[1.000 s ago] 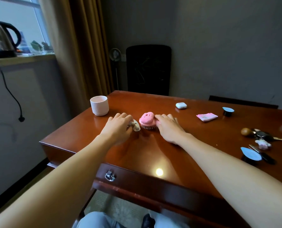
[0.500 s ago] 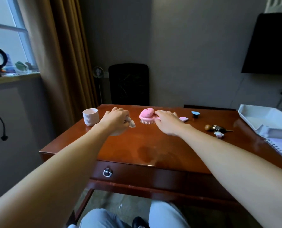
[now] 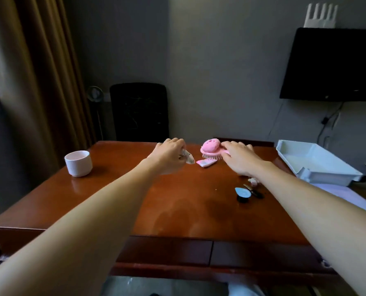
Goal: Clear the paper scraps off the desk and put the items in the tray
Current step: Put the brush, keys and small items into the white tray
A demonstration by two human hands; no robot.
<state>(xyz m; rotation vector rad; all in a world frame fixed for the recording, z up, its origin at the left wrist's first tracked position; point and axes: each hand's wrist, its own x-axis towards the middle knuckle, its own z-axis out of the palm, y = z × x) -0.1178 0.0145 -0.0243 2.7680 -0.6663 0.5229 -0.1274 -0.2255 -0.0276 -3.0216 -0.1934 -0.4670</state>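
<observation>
My left hand is raised above the wooden desk and grips a small pale clip-like item that sticks out under its fingers. My right hand holds a pink hairbrush by its handle, lifted off the desk, bristles down. A pink packet lies on the desk below the brush. The white tray stands at the desk's right end, to the right of my right hand.
A white ribbed cup stands at the desk's left. A small black capsule with a blue lid, keys and a small white charm lie near my right forearm. A black chair stands behind the desk.
Both hands have lifted off the desk and moved right with their items: the left with the pale clip, the right with the pink brush. The view has swung right, showing the tray.
</observation>
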